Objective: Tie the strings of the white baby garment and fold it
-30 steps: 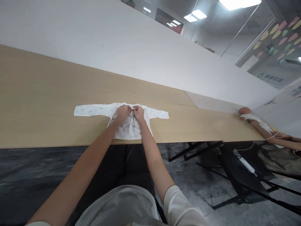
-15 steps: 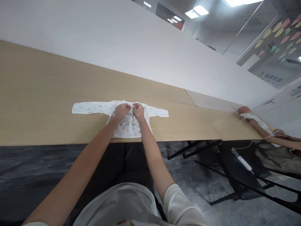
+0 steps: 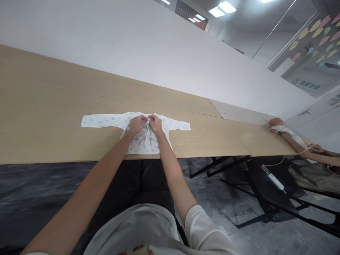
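Single head-worn view, directed forward and down from above the wearer's shirt (image 3: pixel 132 226), which fills the bottom edge at close range. The tabletop (image 3: pixel 47 138) is crossed obliquely at mid-height; a printed garment (image 3: pixel 140 143) is framed near centre, farther off. Ceiling lights (image 3: pixel 223 9) are included, distant, at upper right.

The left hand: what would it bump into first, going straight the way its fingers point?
Probably the right hand, which faces the left hand across the upper front of the printed baby shirt; their exact depths are unclear.
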The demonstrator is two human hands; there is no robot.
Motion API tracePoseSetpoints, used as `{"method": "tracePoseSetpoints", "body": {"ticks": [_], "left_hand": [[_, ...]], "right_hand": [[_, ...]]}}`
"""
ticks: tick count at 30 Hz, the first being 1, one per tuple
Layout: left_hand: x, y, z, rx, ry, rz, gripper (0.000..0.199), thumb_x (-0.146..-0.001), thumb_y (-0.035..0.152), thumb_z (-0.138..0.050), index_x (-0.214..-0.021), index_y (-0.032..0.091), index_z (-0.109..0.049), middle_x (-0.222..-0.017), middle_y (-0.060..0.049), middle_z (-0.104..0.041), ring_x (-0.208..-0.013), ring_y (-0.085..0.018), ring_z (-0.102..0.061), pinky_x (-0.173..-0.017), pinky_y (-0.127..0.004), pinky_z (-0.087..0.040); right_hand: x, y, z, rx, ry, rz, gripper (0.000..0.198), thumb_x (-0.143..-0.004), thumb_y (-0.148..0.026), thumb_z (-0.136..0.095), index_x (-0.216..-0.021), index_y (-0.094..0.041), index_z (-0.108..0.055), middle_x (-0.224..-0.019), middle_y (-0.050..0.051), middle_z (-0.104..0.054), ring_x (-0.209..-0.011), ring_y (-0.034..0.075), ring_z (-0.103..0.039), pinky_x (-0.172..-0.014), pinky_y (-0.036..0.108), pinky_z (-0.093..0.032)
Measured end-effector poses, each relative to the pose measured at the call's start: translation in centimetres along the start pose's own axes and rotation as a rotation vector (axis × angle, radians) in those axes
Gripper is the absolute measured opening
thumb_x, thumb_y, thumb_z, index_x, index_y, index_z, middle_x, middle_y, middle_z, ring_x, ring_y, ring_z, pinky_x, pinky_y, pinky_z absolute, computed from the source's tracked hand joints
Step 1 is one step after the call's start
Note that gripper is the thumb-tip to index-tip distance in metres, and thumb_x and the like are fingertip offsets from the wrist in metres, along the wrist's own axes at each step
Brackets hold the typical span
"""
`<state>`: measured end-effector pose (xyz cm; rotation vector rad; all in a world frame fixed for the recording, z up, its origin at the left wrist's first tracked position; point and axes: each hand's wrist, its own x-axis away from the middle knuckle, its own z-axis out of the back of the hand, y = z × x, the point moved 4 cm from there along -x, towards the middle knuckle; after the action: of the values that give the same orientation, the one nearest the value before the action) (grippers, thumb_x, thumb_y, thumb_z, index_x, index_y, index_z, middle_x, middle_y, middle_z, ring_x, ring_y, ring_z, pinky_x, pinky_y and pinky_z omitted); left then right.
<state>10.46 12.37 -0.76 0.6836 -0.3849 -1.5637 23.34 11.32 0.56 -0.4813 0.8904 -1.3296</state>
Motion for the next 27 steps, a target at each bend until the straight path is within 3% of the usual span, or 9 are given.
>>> {"method": "tracePoseSetpoints", "body": {"ticks": [5,10,27], "left_hand": [[0.18,0.01,0.14,0.018,-0.003,-0.001,0.035,-0.089,0.032,-0.052,-0.111,0.020,-0.076,-0.111,-0.008,-0.078,-0.102,-0.024,-0.069,-0.088,-0.029,-0.050],[0.44,0.13,0.23,0.067,0.008,-0.025,0.037,-0.089,0.031,-0.051,-0.112,0.018,-0.076,-0.114,-0.009,-0.077,-0.104,-0.025,-0.069,-0.090,-0.030,-0.049],[0.27,-0.22,-0.01,0.109,0.005,-0.025,0.030,-0.090,0.034,-0.055,-0.106,0.017,-0.074,-0.109,-0.011,-0.077,-0.100,-0.023,-0.070,-0.090,-0.031,-0.050]], "right_hand": [[-0.14,0.29,-0.30,0.026,-0.023,0.004,0.035,-0.087,-0.005,-0.046,-0.105,-0.019,-0.073,-0.091,0.001,-0.074,-0.088,0.015,-0.068,-0.089,0.024,-0.051],[-0.07,0.26,-0.32,0.015,-0.008,0.000,0.032,-0.086,-0.006,-0.047,-0.103,-0.017,-0.073,-0.087,0.001,-0.072,-0.085,0.014,-0.067,-0.087,0.022,-0.050],[-0.31,0.52,-0.08,-0.074,-0.013,-0.039,0.026,-0.085,-0.010,-0.053,-0.101,-0.017,-0.073,-0.093,0.003,-0.074,-0.090,0.015,-0.068,-0.089,0.023,-0.052]]}}
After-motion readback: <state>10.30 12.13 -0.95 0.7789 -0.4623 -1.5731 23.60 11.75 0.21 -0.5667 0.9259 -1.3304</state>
